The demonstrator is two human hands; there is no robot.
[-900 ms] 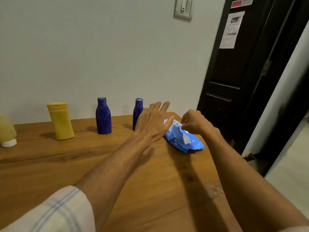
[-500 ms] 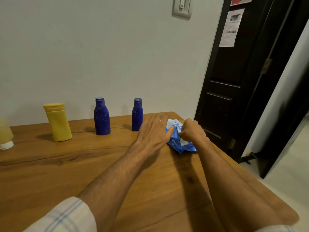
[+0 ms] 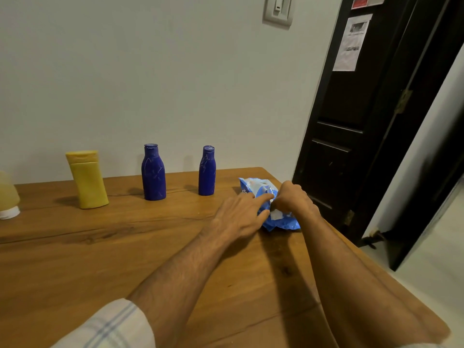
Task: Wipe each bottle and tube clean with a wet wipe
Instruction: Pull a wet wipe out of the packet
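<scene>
Bottles point(image 3: 153, 172) left of pack point(image 3: 281, 222); tube point(image 3: 7, 194) perhaps leftmost

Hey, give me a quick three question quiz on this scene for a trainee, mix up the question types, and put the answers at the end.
1. True or false: the yellow bottle stands left of both blue bottles.
2. What does the right hand pinch? A the wipes pack; B a bottle cap; C a sleeve.
3. How many bottles on the table are blue?
Key: 1 true; 2 A; 3 two.
</scene>
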